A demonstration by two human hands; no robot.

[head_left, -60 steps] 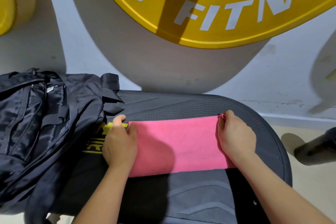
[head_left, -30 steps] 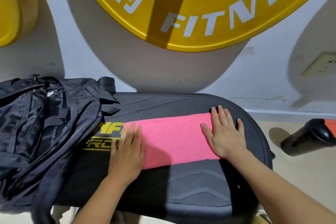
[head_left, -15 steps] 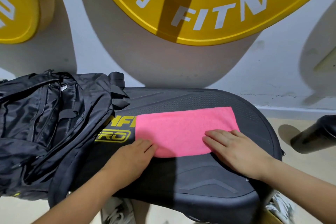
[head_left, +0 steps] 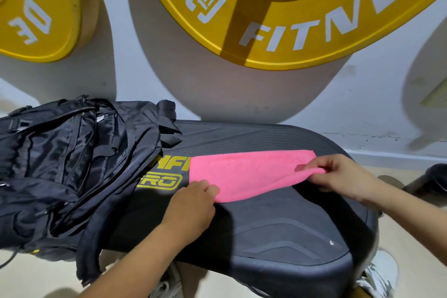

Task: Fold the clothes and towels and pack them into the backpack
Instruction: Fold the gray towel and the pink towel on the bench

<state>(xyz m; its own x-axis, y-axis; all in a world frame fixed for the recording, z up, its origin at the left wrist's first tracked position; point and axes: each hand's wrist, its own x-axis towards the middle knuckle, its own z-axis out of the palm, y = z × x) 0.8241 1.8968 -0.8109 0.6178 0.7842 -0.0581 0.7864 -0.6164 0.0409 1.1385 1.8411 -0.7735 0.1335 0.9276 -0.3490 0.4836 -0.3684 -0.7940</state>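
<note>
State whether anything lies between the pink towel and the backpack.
Nothing visible does. Only bare bench with yellow lettering separates the pink towel from the backpack at its left. Whether the backpack is open cannot be told.

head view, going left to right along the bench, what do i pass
black nylon backpack → left hand, gripping the towel's near left corner → pink terry towel → right hand, pinching the towel's right end → dark object on the floor, cut off by the picture's edge
</note>
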